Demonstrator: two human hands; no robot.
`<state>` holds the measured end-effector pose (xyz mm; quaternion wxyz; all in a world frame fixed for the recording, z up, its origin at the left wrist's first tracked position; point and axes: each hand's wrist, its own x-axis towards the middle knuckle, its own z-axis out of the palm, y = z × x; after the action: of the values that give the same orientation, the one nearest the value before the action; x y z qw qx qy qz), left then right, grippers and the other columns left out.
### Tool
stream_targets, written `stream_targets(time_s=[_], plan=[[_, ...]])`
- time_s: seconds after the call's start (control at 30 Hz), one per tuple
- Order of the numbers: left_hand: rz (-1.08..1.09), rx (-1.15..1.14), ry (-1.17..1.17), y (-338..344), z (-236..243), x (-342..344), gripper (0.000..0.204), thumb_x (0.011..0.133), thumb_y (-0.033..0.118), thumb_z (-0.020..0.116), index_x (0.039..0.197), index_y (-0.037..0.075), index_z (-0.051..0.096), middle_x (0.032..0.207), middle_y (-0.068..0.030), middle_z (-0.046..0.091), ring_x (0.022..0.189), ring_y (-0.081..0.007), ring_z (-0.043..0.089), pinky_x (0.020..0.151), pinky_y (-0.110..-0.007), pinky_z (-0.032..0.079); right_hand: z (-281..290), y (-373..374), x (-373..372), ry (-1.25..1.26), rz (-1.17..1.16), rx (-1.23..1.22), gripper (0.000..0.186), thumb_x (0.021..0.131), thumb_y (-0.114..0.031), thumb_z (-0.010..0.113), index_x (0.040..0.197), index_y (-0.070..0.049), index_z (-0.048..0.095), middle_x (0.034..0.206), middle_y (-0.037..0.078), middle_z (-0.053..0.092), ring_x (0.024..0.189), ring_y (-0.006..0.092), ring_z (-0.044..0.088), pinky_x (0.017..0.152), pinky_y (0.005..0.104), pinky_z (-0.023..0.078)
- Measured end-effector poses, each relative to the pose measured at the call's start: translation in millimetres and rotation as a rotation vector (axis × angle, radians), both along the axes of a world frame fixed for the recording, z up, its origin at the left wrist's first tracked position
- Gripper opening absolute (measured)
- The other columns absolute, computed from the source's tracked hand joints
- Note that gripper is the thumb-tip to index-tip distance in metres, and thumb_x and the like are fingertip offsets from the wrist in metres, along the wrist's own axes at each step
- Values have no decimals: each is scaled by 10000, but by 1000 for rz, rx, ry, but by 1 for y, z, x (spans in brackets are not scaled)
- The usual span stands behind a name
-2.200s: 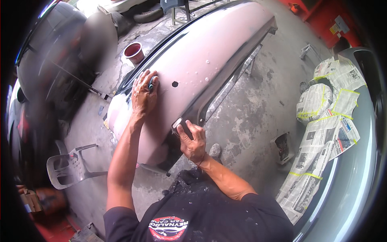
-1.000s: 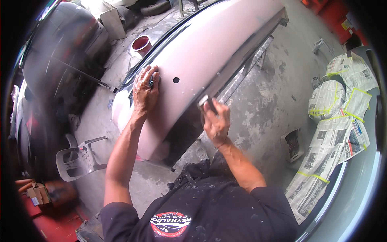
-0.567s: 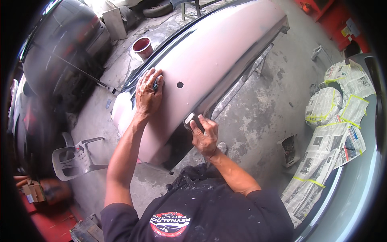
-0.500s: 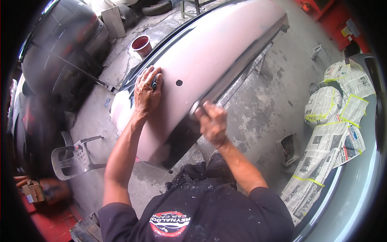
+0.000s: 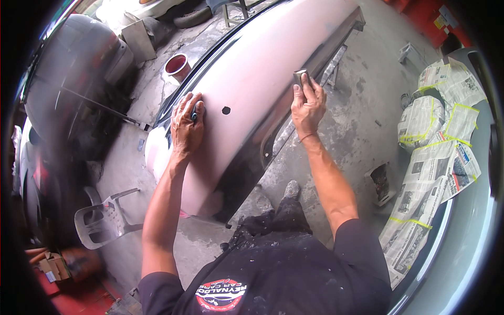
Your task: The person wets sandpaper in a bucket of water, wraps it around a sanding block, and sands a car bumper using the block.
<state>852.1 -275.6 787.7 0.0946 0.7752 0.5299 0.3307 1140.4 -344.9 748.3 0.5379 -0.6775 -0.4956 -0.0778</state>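
Note:
A long car bumper (image 5: 252,68), coated in dull pinkish primer with a round dark hole, stretches diagonally ahead of me. On its left part lies my left hand (image 5: 186,126), fingers stretched forward over the surface. Between its thumb and forefinger shows a small dark object (image 5: 195,114), mostly covered, its kind unclear. My right hand (image 5: 308,110) is at the bumper's right edge, thumb and fingers closed on a small sanding pad (image 5: 301,75) with a pale top and a brownish side. The pad meets the edge where pink gives way to dark, bare plastic.
A red-brown bucket (image 5: 177,67) stands beyond the bumper. To the left are a dark car (image 5: 79,68) and a tipped grey plastic chair (image 5: 105,220). A metal stand (image 5: 333,65) is under the bumper. At right, newspaper (image 5: 415,199) is taped over a light-blue car part (image 5: 462,231).
My right hand has moved with the pad forward and right along the bumper's edge. My left hand stays on the bumper. The view has shifted slightly.

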Motion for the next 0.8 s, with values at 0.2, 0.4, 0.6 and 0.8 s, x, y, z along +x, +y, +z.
stream_targets(time_s=[0.2, 0.4, 0.6, 0.8], plan=[[25, -1, 33, 1, -6, -14, 332, 1051, 314, 568, 1282, 114, 696, 1394, -175, 624, 1343, -353, 531, 1147, -452, 376, -52, -74, -109, -174, 303, 76, 342, 926, -199, 675, 1246, -85, 715, 1188, 140, 668, 1045, 289, 621, 899, 406, 473], [-17, 24, 13, 3, -10, -11, 337, 1058, 324, 555, 1281, 117, 699, 1383, -175, 630, 1339, -346, 537, 1142, -449, 380, -3, 25, 34, -141, -8, -113, 462, 1063, -237, 497, 1513, -132, 498, 1428, 132, 592, 1209, 219, 585, 977, 336, 489], [13, 27, 26, -1, -5, -12, 335, 1058, 317, 556, 1278, 110, 704, 1380, -176, 631, 1330, -340, 543, 1133, -446, 391, -36, -85, -114, -252, 413, 149, 444, 992, -239, 647, 1415, -109, 613, 1289, 148, 654, 1176, 280, 608, 911, 445, 494], [-22, 15, 5, 3, -7, -3, 333, 1063, 314, 547, 1274, 113, 708, 1377, -162, 634, 1342, -335, 531, 1140, -444, 382, 4, 36, 49, -78, -38, -64, 346, 996, -179, 620, 1328, -99, 675, 1326, 130, 648, 1062, 270, 634, 888, 408, 548]])
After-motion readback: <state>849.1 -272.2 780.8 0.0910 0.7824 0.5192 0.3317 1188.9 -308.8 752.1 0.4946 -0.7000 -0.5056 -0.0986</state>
